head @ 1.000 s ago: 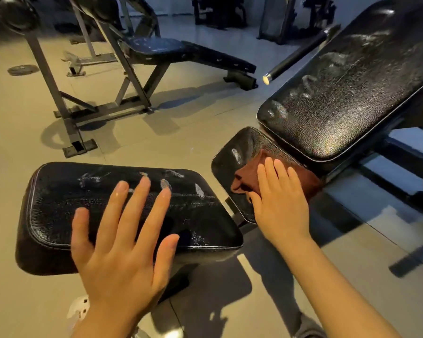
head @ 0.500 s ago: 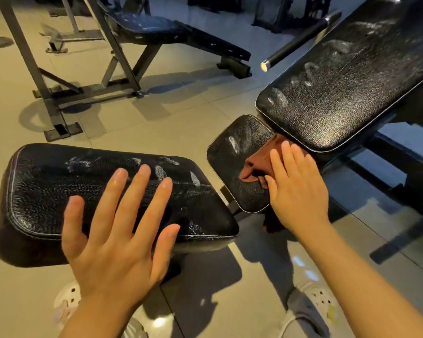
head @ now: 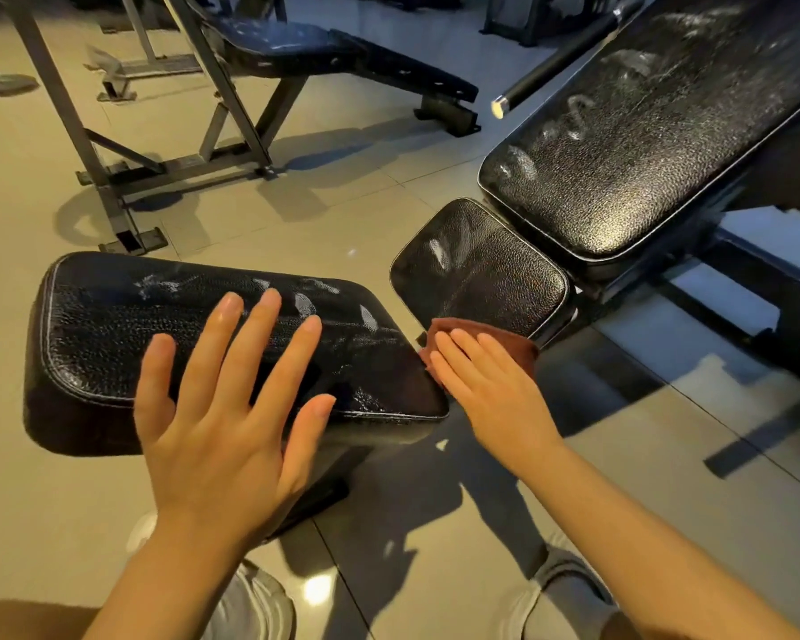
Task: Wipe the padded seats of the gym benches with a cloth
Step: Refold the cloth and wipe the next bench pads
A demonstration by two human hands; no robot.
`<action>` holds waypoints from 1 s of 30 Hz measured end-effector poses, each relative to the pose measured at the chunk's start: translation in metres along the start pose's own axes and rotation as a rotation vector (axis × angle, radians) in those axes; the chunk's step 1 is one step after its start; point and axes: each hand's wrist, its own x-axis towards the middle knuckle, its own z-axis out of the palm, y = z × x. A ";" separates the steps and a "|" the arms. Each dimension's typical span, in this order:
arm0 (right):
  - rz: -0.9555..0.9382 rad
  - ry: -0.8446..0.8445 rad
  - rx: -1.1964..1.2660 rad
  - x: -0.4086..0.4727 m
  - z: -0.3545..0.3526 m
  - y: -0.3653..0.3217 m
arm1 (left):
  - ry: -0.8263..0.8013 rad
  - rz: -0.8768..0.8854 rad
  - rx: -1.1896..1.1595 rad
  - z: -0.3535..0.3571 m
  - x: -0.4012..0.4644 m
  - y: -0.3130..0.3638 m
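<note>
A black padded seat [head: 112,325] with white smears lies at the lower left. My left hand [head: 222,427] hovers over its near edge, fingers spread, holding nothing. To the right is a smaller black seat pad [head: 481,274] joined to a long inclined back pad [head: 656,145]. My right hand [head: 486,390] lies flat on a brown cloth [head: 513,344], at the gap between the near corner of the small pad and the right corner of the left seat. The hand covers most of the cloth.
Another black bench [head: 324,53] on a grey steel frame [head: 112,168] stands at the back left. A dark bar [head: 560,57] with a pale end juts out behind the inclined pad. Tiled floor surrounds the benches. My shoes [head: 569,588] show at the bottom.
My right hand has dragged the brown cloth from the back of the small seat pad down to its near corner. The left hand has stayed spread over the left seat.
</note>
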 end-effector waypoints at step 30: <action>-0.068 -0.261 -0.148 0.013 -0.024 -0.010 | -0.073 0.142 -0.112 -0.012 -0.020 -0.010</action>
